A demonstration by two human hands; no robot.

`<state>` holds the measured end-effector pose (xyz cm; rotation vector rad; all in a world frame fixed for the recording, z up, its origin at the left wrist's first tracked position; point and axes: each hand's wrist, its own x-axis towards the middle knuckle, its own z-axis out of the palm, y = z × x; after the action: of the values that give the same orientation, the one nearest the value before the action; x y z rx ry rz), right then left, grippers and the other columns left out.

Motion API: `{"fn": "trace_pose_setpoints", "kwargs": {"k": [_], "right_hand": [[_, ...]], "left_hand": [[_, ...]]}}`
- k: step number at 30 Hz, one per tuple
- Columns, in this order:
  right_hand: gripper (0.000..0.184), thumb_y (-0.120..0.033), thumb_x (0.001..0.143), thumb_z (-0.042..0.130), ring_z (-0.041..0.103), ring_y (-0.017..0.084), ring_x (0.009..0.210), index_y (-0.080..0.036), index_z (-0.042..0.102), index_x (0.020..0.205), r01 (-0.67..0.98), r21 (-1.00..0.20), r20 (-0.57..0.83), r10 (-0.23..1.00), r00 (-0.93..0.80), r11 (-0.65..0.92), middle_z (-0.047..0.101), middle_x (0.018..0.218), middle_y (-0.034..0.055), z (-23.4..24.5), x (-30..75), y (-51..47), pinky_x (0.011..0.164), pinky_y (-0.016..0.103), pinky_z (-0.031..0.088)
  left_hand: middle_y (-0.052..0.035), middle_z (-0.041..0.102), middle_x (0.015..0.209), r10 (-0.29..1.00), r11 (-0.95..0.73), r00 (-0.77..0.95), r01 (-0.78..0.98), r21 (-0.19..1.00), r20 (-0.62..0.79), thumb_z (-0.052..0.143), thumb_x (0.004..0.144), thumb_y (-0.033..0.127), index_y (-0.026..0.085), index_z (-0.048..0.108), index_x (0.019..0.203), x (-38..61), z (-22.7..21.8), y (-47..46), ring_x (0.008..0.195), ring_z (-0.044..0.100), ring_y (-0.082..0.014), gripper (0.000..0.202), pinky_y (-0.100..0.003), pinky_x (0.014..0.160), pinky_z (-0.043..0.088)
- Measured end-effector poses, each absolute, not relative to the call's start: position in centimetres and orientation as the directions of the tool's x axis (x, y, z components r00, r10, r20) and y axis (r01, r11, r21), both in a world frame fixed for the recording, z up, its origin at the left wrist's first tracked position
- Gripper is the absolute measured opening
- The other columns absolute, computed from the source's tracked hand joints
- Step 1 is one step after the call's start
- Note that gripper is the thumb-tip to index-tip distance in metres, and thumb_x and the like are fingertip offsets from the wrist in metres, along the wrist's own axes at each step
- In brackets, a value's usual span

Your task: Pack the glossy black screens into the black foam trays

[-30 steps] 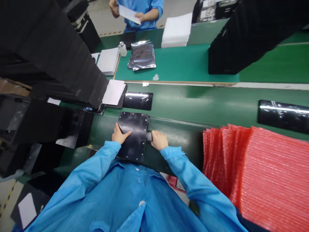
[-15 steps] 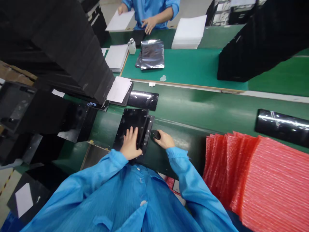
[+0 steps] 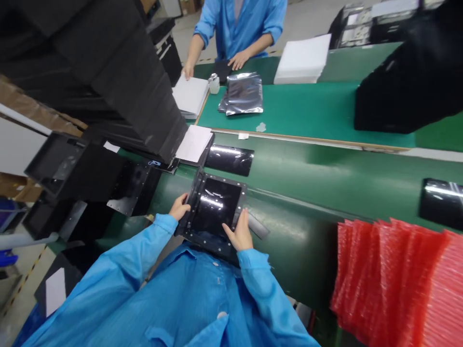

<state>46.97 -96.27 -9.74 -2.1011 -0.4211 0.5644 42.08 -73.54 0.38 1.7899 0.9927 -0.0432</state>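
I hold a black rectangular panel (image 3: 216, 206) with a glossy middle and a screw-holed flange, close to my chest over the near edge of the green conveyor belt (image 3: 311, 173). My left hand (image 3: 179, 207) grips its left edge with curled fingers. On the panel's lower right edge rests my right hand (image 3: 239, 233), thumb on the glossy face and fingers along the side. A flat grey strip (image 3: 257, 225) lies on the belt just right of my right hand.
Red bubble-wrap bags (image 3: 394, 274) are stacked at right. Black glossy parts (image 3: 229, 159) (image 3: 441, 196) lie on the belt. Black trays (image 3: 90, 176) and black foam stacks stand at left. Across the belt a person in blue (image 3: 238, 29) handles white sheets (image 3: 191, 94) beside silver bags (image 3: 243, 94).
The panel has been turned over, its glossy recessed side now facing up. Both hands shifted to its edges. The view swung left. The person opposite set a sheet down on the stack.
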Motion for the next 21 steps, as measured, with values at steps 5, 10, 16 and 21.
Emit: {"fn": "trace_pose_setpoints", "kwargs": {"k": [5, 10, 16, 21], "right_hand": [[0.059, -0.052, 0.081, 0.050, 0.066, 0.030, 0.086, -0.025, 0.047, 0.133, 0.088, -0.804, -0.293, 0.522, 0.801, -0.587, 0.032, 0.149, 0.0152, -8.0, 44.8, -97.6, 0.065, 0.044, 0.054], [0.068, -0.070, 0.079, 0.031, 0.064, 0.021, 0.066, -0.024, 0.053, 0.124, -0.373, -0.903, -0.427, 0.367, 0.826, -0.211, 0.065, 0.103, 0.0107, -7.8, 47.5, -96.0, 0.056, 0.036, 0.053], [0.052, -0.066, 0.062, 0.063, 0.063, 0.030, 0.089, -0.023, 0.065, 0.091, -0.214, -0.857, -0.389, 0.316, 0.865, -0.469, 0.069, 0.086, 0.0072, -2.5, 49.2, -91.9, 0.080, 0.042, 0.052], [0.060, -0.071, 0.061, 0.062, 0.062, 0.033, 0.100, -0.022, 0.066, 0.096, -0.324, -0.898, -0.434, 0.474, 0.766, -0.298, 0.069, 0.099, 0.0121, -0.8, 48.6, -91.6, 0.087, 0.048, 0.050]], "left_hand": [[-0.0067, 0.067, 0.111, 0.588, -0.129, 0.689, 0.597, 0.792, -0.424, 0.048, 0.053, 0.007, 0.011, 0.061, 0.116, 41.6, -0.7, -74.2, 0.104, 0.061, -0.0240, 0.064, -0.035, 0.096, 0.047], [-0.0071, 0.065, 0.117, 0.465, -0.102, 0.779, 0.519, 0.849, -0.421, 0.054, 0.058, 0.006, 0.013, 0.057, 0.123, 41.0, -2.1, -71.6, 0.108, 0.060, -0.0237, 0.066, -0.036, 0.097, 0.046], [-0.0168, 0.039, 0.145, 0.591, -0.269, 0.732, 0.574, 0.773, -0.338, 0.063, 0.067, 0.019, 0.009, 0.043, 0.136, 37.5, -1.5, -65.8, 0.136, 0.032, -0.0308, 0.072, -0.049, 0.113, 0.024], [-0.0177, 0.057, 0.127, 0.269, 0.265, 0.824, 0.434, 0.861, -0.498, 0.078, 0.056, 0.045, 0.012, 0.056, 0.122, 35.5, -0.9, -69.0, 0.120, 0.051, -0.0321, 0.077, -0.047, 0.100, 0.041]]}}
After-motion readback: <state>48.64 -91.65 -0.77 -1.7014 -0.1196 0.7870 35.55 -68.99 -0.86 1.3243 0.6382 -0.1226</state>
